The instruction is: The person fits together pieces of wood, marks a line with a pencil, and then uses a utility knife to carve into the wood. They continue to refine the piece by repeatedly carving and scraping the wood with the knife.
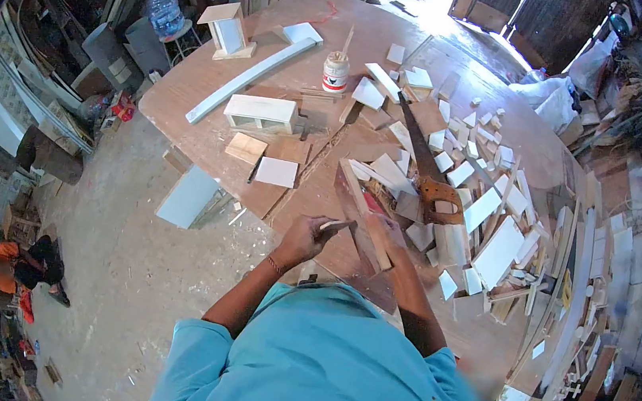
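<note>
My left hand is closed around a small thin piece of wood, held above the table's near edge. My right hand grips the side of a long narrow wooden board that lies slanted in front of me. Something red shows beside the fingers of that hand; I cannot make out its kind. Just past my right hand, a handsaw with a wooden handle rests on scattered offcuts. Ahead stands a white glue jar with a stick in it.
Many white and bare wood offcuts cover the table's right side. Left of centre sit a small wooden box frame and a long white strip. A person in orange sits on the floor at far left. Lumber lines the right.
</note>
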Tool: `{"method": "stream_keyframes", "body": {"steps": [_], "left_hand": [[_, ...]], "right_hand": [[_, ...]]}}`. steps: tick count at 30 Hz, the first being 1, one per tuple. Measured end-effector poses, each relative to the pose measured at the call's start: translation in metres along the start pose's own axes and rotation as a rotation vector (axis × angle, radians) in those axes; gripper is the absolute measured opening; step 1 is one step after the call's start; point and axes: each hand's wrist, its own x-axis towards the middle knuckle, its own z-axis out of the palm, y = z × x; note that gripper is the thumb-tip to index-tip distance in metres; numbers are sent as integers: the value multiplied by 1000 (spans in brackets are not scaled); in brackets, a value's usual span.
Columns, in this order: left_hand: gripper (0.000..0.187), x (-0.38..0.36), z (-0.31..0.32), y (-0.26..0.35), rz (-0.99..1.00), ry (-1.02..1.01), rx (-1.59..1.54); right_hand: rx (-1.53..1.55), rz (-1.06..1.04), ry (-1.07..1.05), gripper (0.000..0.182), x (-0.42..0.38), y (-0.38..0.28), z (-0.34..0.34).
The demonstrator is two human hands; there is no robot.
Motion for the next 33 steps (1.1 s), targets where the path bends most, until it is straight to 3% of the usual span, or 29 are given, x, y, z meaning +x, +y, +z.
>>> {"method": "stream_keyframes", "body": {"steps": [3,4,5,6,8,10,12,16,18,19,20,22,24,26,27,28,29,30,31,32,33], "left_hand": [[19,-10,10,1,-13,-111,-135],[21,-12,14,0,-228,-104,-343],[24,-12,16,-1,-440,-92,-548],[24,-10,14,-5,-440,-92,-547],[29,-1,8,-13,-532,118,-776],[27,6,1,2,-450,141,-792],[26,-2,12,-7,-775,103,-1131],[29,-5,36,-29,-796,-36,-1214],[44,9,28,-63,-478,-394,-1951],[52,12,25,-71,-263,-585,-2289],[52,13,14,-53,-255,-585,-2285],[51,11,-10,8,-634,-92,-795],[47,6,-8,19,-669,-162,-696],[40,7,-5,25,-701,-272,-509],[40,8,-4,16,-695,-271,-508],[35,10,-2,-3,-725,-220,-968],[29,10,2,-21,-733,-160,-1432],[29,8,7,-37,-727,-158,-1433],[25,7,12,-49,-596,-122,-1000],[21,2,18,-59,-467,-87,-571],[12,1,11,2,-181,32,-146]], "right_hand": [[217,13,-79,36,21,18,-5],[380,48,-141,36,32,25,-5],[381,43,-142,36,38,35,-6],[347,1,-114,34,37,39,-3],[311,-41,-87,32,28,49,0],[236,-275,-29,35,0,35,17],[195,-383,0,37,-4,24,17],[267,-423,56,40,15,-5,18],[104,-590,113,46,12,7,22],[150,-588,81,48,-24,-17,43],[149,-593,76,48,-28,-12,45],[139,-692,134,51,-31,-2,45],[117,-635,184,54,-14,-8,33],[9,-269,113,57,2,-20,17],[-55,-414,74,57,-15,-42,24],[-60,-422,71,57,-10,-31,22],[-263,-549,135,56,-2,-8,17],[-464,-675,201,54,4,4,14],[-341,-525,97,53,-16,-23,19],[-341,-521,97,53,-19,-35,20],[-463,-308,71,51,-17,-43,21]]}}
